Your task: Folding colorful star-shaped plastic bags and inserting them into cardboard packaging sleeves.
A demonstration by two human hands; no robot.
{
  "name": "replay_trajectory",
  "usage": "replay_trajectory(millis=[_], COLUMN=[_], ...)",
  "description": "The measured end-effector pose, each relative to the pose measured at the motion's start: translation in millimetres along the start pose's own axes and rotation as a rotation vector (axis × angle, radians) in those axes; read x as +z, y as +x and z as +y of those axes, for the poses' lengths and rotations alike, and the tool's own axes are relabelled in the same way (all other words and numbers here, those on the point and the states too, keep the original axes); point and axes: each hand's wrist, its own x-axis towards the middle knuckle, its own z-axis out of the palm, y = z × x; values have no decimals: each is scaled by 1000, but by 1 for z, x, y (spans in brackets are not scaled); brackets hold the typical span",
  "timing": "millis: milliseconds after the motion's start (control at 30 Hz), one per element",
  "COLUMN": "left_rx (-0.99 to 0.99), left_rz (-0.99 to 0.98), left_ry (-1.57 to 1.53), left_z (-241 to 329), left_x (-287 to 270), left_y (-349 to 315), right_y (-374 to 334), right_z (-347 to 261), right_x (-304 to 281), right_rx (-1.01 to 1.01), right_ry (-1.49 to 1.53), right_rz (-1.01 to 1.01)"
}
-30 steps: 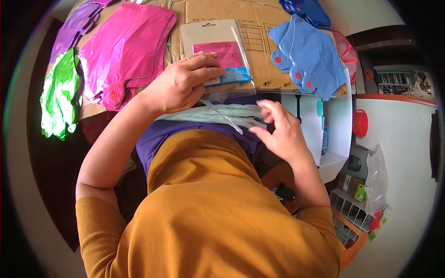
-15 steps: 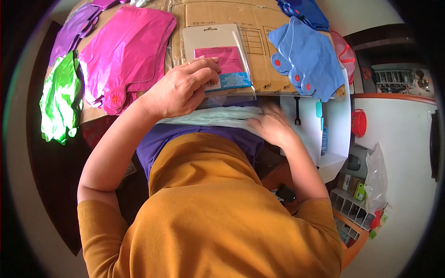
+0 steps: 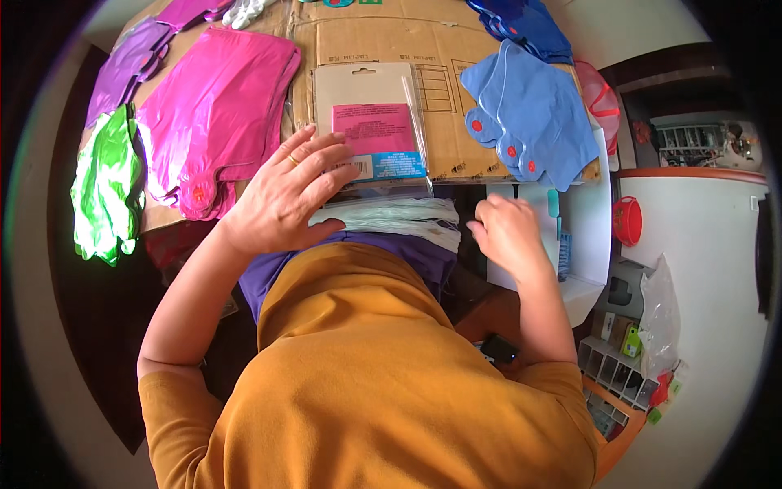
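A clear flat pouch holding a grey-backed card [image 3: 358, 90] with pink and blue printed areas lies at the cardboard's near edge. My left hand [image 3: 285, 196] is open over the pouch's lower left corner, fingers spread, a ring on one finger. Across my lap, under the pouch, runs a bundle of thin white strands [image 3: 399, 216]; the left thumb reaches its left end. Right of the strands, my right hand [image 3: 509, 232] is raised with its fingers curled in toward the thumb. Anything inside that grip is hidden. Behind it stands a white open box [image 3: 585, 232].
Flattened pink [image 3: 216, 106] and green foil balloons [image 3: 106, 187] lie left on the cardboard [image 3: 366, 33], purple ones [image 3: 130, 65] behind them. Light blue balloons [image 3: 533, 114] and dark blue ones [image 3: 525, 28] lie right. A red basket [image 3: 627, 220] hangs at far right.
My right hand has left the white strands, moving right and curling. My left hand has opened and shifted left off the pouch's middle. The table things sit slightly lower in view.
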Motion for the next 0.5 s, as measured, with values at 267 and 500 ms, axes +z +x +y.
replay_trajectory(millis=[267, 500], left_rx=[33, -84], left_rz=[107, 214], left_ry=[8, -216], left_z=[-7, -16], left_x=[12, 14], left_y=[-1, -3], right_y=[27, 50], right_z=[-27, -46], right_x=[-14, -18], right_rx=[-641, -376], right_ry=[106, 666], right_rz=[832, 713])
